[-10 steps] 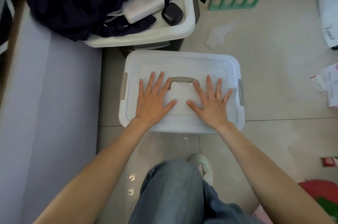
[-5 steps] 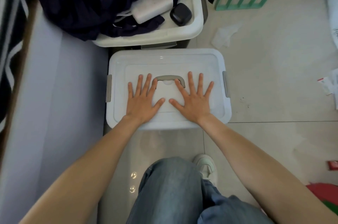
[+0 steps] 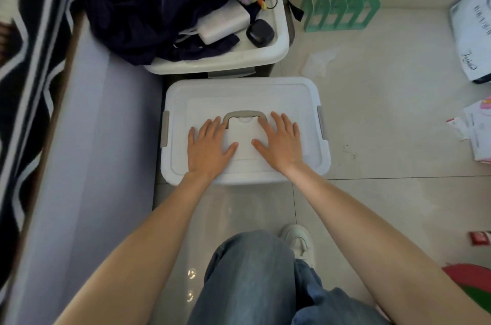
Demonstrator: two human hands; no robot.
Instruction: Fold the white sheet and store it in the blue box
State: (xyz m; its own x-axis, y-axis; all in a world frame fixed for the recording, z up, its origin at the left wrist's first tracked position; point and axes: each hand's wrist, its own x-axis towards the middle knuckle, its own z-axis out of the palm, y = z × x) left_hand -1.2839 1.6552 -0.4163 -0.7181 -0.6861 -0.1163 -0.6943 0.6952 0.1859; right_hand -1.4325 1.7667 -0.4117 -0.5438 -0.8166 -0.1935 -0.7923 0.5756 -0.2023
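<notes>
A pale blue-white storage box (image 3: 297,96) stands on the floor in front of me with its lid closed and a grey handle (image 3: 243,114) lying flat on top. My left hand (image 3: 207,146) lies flat on the lid to the left of the handle, fingers straight. My right hand (image 3: 281,144) lies flat on the lid to the right of it, fingers straight too. Grey latches (image 3: 320,122) sit at both short sides. The white sheet is not visible; the lid hides the box's inside.
A second white bin (image 3: 276,51) with dark clothing, a white charger and a black case stands just behind the box. A lavender bed side (image 3: 87,165) runs along the left. A green rack (image 3: 342,9), papers (image 3: 475,136) and my knee (image 3: 249,271) lie around.
The box with both hands flat on its lid has shifted left toward the bed and the other bin. The fingers have drawn closer together.
</notes>
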